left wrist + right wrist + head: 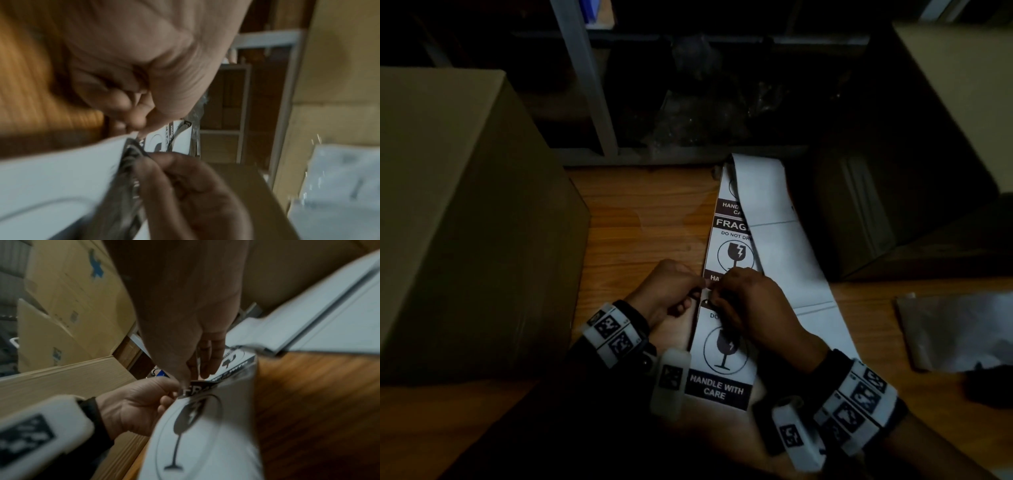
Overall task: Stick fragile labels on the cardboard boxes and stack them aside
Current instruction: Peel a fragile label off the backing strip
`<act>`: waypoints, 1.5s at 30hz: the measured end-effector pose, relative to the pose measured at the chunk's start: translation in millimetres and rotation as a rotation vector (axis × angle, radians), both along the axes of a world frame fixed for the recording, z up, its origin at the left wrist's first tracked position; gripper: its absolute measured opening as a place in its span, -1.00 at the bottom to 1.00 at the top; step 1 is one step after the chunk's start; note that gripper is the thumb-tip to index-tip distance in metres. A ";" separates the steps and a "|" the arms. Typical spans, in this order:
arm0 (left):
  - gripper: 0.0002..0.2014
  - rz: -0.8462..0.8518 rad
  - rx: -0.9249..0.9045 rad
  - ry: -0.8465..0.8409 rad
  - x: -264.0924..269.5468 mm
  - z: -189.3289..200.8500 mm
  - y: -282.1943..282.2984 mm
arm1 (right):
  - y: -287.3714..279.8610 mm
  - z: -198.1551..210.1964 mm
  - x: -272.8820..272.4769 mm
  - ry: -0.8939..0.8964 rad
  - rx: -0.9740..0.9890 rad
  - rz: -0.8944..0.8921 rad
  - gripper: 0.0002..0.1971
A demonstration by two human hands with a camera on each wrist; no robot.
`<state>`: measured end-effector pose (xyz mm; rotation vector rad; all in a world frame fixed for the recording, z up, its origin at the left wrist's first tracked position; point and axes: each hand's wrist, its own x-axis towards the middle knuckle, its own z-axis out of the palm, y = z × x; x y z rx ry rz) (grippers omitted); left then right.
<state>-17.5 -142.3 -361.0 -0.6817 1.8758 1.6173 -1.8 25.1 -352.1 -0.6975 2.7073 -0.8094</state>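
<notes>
Nearest the wearer, a strip of fragile labels [722, 356] lies lengthwise on the wooden table [647, 212]. It is thin, glossy white paper printed in black with a cracked wine glass inside a circle and a dark band reading "HANDLE WITH CARE". Both hands meet at the top edge of the closest label. The left hand [671, 291] has its fingers curled and pinches the strip's left side, while the right hand [750, 305] pinches the dark "FRAGILE" header band; in the right wrist view that corner [197, 387] curls up off the backing. The 2 hands are touching or nearly so, both clamped on the same label. Each wrist carries a white band with black square markers.

Past the hands the strip runs on with 2 more labels showing, then folds back at the table's far edge into a blank white backing liner [784, 246] with faint cross lines, which slants toward the near right and overlaps the printed strip.

To the left, a large plain cardboard box [458, 212] stands on the table, matte brown with sharp corners, its right face close beside the left hand. Bare wood grain lies open between that box and the strip. On the right a crinkled silvery plastic bag [959, 332] lies flat, well apart from the liner. Beyond it sits a dark boxy shape that is too dim to name, and another cardboard box [969, 92] rises at the far right. Behind the table stands a pale metal shelf frame [585, 85] in deep shadow.
</notes>
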 end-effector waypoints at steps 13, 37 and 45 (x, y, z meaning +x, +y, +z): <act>-0.89 -0.004 -0.140 0.200 6.2 -17.2 13.1 | 28.2 21.6 62.2 0.063 0.211 0.126 -0.70; -0.83 -0.073 -0.507 0.541 21.2 -18.8 32.3 | 76.1 55.9 195.8 0.245 0.088 -0.109 -0.82; -0.81 -0.172 -0.703 0.600 25.9 -17.4 43.2 | 108.0 64.5 217.6 0.296 0.044 -0.056 -0.82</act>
